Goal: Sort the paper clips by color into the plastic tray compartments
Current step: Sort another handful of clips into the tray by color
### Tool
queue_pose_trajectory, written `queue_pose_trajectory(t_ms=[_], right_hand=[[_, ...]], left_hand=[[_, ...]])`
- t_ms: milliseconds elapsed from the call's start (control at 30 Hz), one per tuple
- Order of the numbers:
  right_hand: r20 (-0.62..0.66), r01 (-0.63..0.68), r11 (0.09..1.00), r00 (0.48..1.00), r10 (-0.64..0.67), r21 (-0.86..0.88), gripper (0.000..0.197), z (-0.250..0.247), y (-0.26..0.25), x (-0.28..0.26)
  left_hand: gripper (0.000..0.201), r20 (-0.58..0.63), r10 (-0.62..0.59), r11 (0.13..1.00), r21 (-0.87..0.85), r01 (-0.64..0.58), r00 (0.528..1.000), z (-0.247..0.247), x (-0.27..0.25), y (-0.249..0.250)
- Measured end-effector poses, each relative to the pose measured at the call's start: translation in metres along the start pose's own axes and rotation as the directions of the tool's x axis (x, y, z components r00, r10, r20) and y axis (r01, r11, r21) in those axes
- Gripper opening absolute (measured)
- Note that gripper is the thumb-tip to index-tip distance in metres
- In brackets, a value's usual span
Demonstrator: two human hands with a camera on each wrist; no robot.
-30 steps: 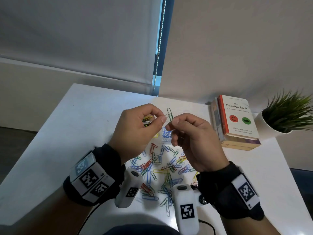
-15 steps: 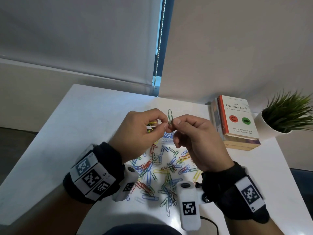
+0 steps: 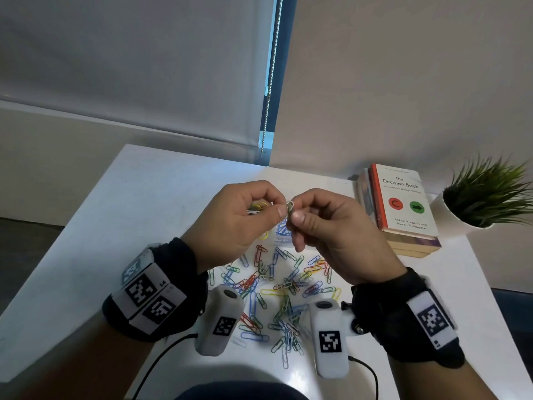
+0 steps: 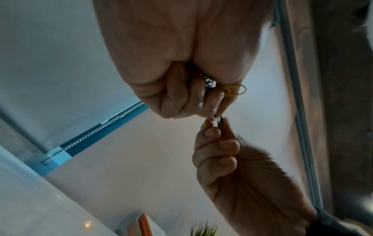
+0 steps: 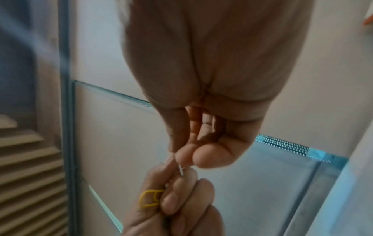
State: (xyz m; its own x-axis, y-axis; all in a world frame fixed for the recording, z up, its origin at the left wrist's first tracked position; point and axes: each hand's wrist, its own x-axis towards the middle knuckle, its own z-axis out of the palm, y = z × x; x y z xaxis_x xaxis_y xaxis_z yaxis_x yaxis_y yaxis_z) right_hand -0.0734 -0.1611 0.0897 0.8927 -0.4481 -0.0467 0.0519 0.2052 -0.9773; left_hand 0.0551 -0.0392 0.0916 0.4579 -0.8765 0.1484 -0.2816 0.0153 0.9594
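Both hands are raised above the white table (image 3: 121, 226), fingertips meeting. My right hand (image 3: 294, 210) pinches a small green paper clip (image 3: 290, 208) between thumb and forefinger. My left hand (image 3: 279, 206) touches the same clip with its thumb and forefinger. Its curled fingers grip a small bunch of clips, with a yellow clip (image 3: 258, 205) sticking out. The left wrist view shows that yellow clip (image 4: 235, 91) and the green clip (image 4: 221, 123); the right wrist view shows the yellow clip (image 5: 150, 198). A pile of mixed coloured clips (image 3: 277, 287) lies below the hands. The tray is mostly hidden behind them; blue clips (image 3: 281, 230) show there.
A stack of books (image 3: 401, 206) lies at the right rear of the table. Beside it, near the right edge, stands a potted plant (image 3: 487, 194). Cables run off the table's near edge. A blind cord (image 3: 269, 90) hangs at the back wall.
The green clip stood tall above the fingertips; now only a short loop shows between the two pinches. The hands have drawn slightly closer together.
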Motion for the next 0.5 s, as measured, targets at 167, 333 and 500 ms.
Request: queue_pose_trajectory(t_ms=[167, 333, 500], right_hand=[[-0.005, -0.036, 0.998, 0.999, 0.036, 0.053, 0.003, 0.005, 0.000, -0.006], [-0.066, 0.004, 1.000, 0.998, -0.002, 0.028, 0.010, 0.012, -0.004, -0.010], [-0.139, 0.092, 0.996, 0.986, -0.093, -0.017, 0.019, 0.013, -0.008, -0.011]], left_hand=[[0.014, 0.004, -0.023, 0.999, -0.039, 0.023, 1.000, -0.001, 0.000, 0.002], [0.012, 0.007, -0.015, 0.994, -0.104, 0.015, 1.000, -0.001, -0.001, 0.003], [0.011, -0.015, -0.034, 0.984, -0.176, 0.031, 0.999, 0.000, 0.000, -0.002]])
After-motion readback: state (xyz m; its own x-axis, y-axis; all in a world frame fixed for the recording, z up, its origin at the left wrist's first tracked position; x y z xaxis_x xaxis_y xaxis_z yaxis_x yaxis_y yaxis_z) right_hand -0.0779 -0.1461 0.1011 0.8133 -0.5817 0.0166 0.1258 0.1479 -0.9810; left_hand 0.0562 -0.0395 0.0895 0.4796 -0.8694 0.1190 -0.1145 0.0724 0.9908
